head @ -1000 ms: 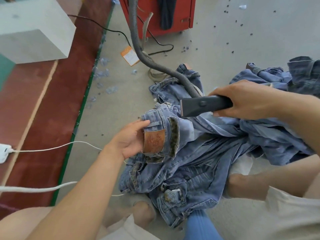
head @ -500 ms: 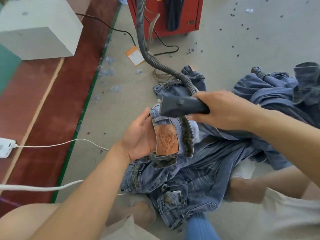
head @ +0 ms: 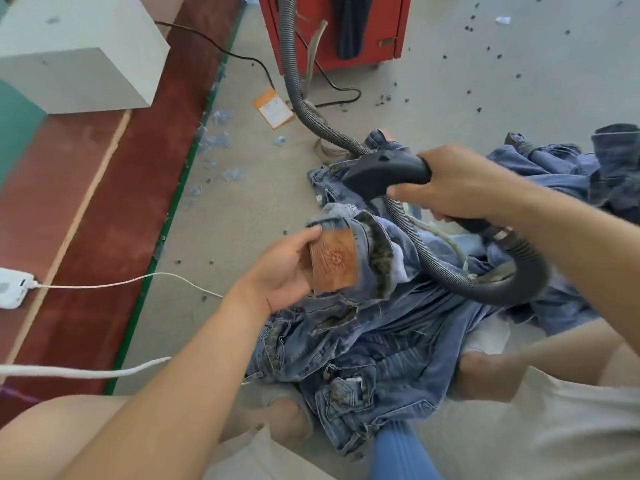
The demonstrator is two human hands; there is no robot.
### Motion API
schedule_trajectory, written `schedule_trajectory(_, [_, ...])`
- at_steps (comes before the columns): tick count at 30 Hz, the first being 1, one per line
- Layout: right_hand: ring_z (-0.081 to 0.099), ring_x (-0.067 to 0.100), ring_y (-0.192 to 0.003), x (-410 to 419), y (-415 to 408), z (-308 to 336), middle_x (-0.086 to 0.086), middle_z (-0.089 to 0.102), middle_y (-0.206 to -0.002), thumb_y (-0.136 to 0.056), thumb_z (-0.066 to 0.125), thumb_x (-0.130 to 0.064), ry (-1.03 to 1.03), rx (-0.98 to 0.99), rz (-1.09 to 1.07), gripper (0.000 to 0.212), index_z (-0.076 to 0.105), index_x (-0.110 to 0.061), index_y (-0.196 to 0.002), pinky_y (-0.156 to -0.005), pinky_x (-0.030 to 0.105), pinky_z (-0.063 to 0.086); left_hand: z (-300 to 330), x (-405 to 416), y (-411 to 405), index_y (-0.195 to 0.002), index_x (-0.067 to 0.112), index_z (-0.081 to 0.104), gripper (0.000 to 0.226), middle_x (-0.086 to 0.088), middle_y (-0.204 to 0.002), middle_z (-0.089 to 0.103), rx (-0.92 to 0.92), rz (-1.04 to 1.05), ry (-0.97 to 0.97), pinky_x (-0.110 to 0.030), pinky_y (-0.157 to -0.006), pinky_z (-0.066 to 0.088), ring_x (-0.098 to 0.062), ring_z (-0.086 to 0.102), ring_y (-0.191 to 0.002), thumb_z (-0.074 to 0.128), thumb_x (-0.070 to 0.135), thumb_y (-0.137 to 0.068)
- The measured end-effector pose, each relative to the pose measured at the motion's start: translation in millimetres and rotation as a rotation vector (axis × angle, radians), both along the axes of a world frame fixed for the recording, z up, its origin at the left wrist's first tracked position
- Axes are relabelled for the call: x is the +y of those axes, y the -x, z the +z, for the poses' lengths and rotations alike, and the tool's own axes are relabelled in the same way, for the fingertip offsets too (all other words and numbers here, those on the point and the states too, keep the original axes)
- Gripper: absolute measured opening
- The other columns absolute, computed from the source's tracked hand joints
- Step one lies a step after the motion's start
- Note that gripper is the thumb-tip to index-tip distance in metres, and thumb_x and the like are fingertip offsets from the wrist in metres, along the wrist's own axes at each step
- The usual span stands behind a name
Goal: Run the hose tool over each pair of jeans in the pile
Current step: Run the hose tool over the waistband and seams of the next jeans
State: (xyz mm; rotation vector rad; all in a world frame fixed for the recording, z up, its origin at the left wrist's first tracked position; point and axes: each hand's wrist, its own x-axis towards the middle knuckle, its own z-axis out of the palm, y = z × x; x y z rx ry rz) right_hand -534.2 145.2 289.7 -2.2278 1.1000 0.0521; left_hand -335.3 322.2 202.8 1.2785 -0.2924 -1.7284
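Both forearms were bare and sleeveless; pale beige shorts covered the thighs, knees exposed, no jewellery-bearing wrists noted.

Bright even daylight, wide-angle edge distortion

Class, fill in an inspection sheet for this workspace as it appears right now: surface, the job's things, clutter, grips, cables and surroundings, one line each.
Surface: grey floor; red strip with green edge on the left.
Job's things: jeans pile in front of the person; one waistband with brown leather patch lifted; black hose tool above the pile, its ribbed hose looping over the denim.
Clutter: orange tag, small dark bits and clear scraps scattered on the floor.
Grips: left hand holds the waistband at the patch; right hand grips the tool handle.
Cables: white cable from a white device; black cable toward the red cabinet.
Surroundings: red cabinet, white block.
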Motion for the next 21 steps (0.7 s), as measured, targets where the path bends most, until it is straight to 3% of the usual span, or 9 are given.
schedule_trajectory(3, [0.056, 0.005, -0.038, 0, 15, 18, -0.013, 0.065, -0.054, -0.087, 0.070, -0.051, 0.009, -0.006, 0.109, 0.025, 0.062, -0.028, -0.080, -0.036, 0.014, 0.039, -2, -3, -8, -0.141, 0.011, 0.056, 0.058, -0.018, -0.136, 0.066, 0.045, 0.062, -0.002, -0.050, -0.094, 0.059, -0.032, 0.064, -0.125, 0.026, 0.050, -0.109])
schedule_trajectory(6, [0.060, 0.000, -0.053, 10, 24, 22, -0.024, 0.065, -0.066, -0.082, 0.066, -0.059, 0.075, 0.090, 0.231, 0.028, 0.061, -0.032, -0.081, -0.044, 0.022, 0.040, 3, -6, -9, -0.146, 0.011, 0.052, 0.074, -0.022, -0.147, 0.055, 0.105, 0.079, -0.008, -0.054, -0.105, 0.051, -0.037, 0.055, -0.135, 0.021, 0.063, -0.105])
schedule_trajectory(8, [0.060, -0.001, -0.060, 16, 28, 21, -0.026, 0.064, -0.072, -0.082, 0.064, -0.061, 0.070, 0.137, 0.308, 0.029, 0.060, -0.033, -0.080, -0.050, 0.025, 0.038, 10, -7, -7, -0.152, 0.007, 0.045, 0.080, -0.024, -0.151, 0.050, 0.198, 0.076, 0.027, -0.056, -0.116, 0.040, -0.040, 0.049, -0.141, 0.030, 0.067, -0.102])
schedule_trajectory(11, [0.060, -0.002, -0.069, 23, 31, 19, -0.028, 0.063, -0.078, -0.080, 0.063, -0.065, 0.075, 0.163, 0.403, 0.029, 0.060, -0.036, -0.085, -0.054, 0.025, 0.039, 15, -10, -7, -0.150, -0.005, 0.040, 0.074, -0.031, -0.153, 0.044, 0.178, 0.077, 0.070, -0.055, -0.118, 0.037, -0.043, 0.043, -0.143, 0.056, 0.047, -0.100])
schedule_trajectory(14, [0.060, 0.001, -0.066, 36, 25, 12, -0.017, 0.063, -0.069, -0.083, 0.064, -0.063, 0.129, 0.153, 0.449, 0.026, 0.058, -0.038, -0.086, -0.055, 0.024, 0.043, 9, -19, -9, -0.132, 0.001, 0.061, 0.035, -0.025, -0.133, 0.064, 0.084, 0.140, 0.038, -0.050, -0.110, 0.048, -0.038, 0.061, -0.125, 0.047, 0.021, -0.106])
schedule_trajectory(18, [0.053, 0.003, -0.057, 50, 15, 2, -0.013, 0.057, -0.064, -0.084, 0.053, -0.067, 0.270, 0.040, 0.416, 0.034, 0.056, -0.035, -0.096, -0.054, 0.030, 0.045, 8, -23, -9, -0.145, 0.011, 0.053, 0.055, -0.019, -0.144, 0.059, 0.059, 0.125, 0.033, -0.057, -0.110, 0.046, -0.036, 0.056, -0.135, 0.026, 0.045, -0.112])
schedule_trajectory(21, [0.052, 0.002, -0.057, 42, 19, 5, -0.013, 0.056, -0.062, -0.081, 0.050, -0.070, 0.285, 0.027, 0.376, 0.038, 0.056, -0.035, -0.096, -0.053, 0.031, 0.044, 17, -21, -12, -0.154, 0.006, 0.040, 0.072, -0.024, -0.152, 0.048, 0.213, 0.057, 0.099, -0.060, -0.114, 0.040, -0.041, 0.049, -0.139, 0.023, 0.058, -0.107])
